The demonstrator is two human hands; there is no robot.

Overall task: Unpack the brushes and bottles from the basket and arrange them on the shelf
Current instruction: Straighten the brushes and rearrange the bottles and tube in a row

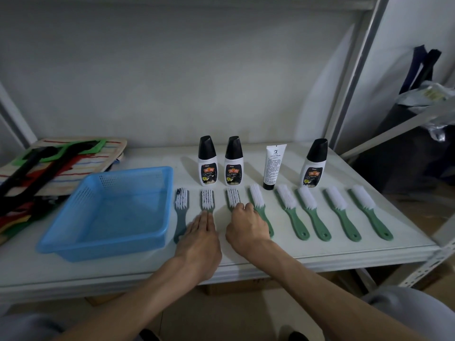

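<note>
Already curled around the handle of the third grey brush (233, 198), the right hand (246, 226) gripped it, while the left hand (200, 236) lay flat, fingers pressed together, on the second grey brush (208, 199). Both brushes ran lengthwise away from the person, bristles toward the bottles (207, 164); the blue basket (108, 212) sat empty just left.

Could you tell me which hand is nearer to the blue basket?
Left. The left hand lies flat on a brush handle just right of the basket; the right hand is farther right, curled over another brush.
</note>
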